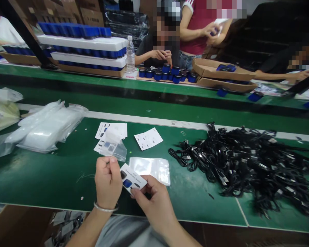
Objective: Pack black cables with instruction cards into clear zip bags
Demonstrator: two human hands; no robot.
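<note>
My left hand (108,178) is closed, thumb pressed against the fingers, on a small clear plastic bag (120,151) that stands up from the grip. In my right hand (154,195) is a printed card (132,179) with pictures of a speaker, pinched between thumb and fingers and tilted toward the left hand. Just beyond the card lies a stack of clear zip bags (151,168). Behind the left hand rest more printed cards (103,130), partly seen through the held bag. A folded leaflet (148,138) lies to their right.
A large heap of black cables (237,161) covers the right of the green table (67,181). Packed plastic bags (51,123) lie at left. Below the edge is a carton (64,226) of bagged items. Across stand a water bottle (130,55), blue speakers (167,72) and several people.
</note>
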